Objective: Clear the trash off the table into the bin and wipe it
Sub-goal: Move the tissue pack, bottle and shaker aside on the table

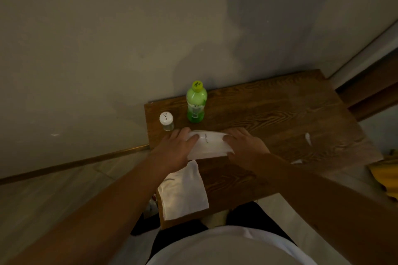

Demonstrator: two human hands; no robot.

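Note:
A white sheet of paper with a small dark mark is held above the wooden table between both hands. My left hand grips its left edge and my right hand grips its right edge. Below it a white folded cloth lies on the table's near left corner, partly overhanging the edge. A small white scrap lies on the right part of the table. No bin can be seen.
A green plastic bottle stands upright at the back left, with a small white-lidded shaker to its left near the table edge. The wall runs behind the table. Something yellow sits at the far right beyond the table.

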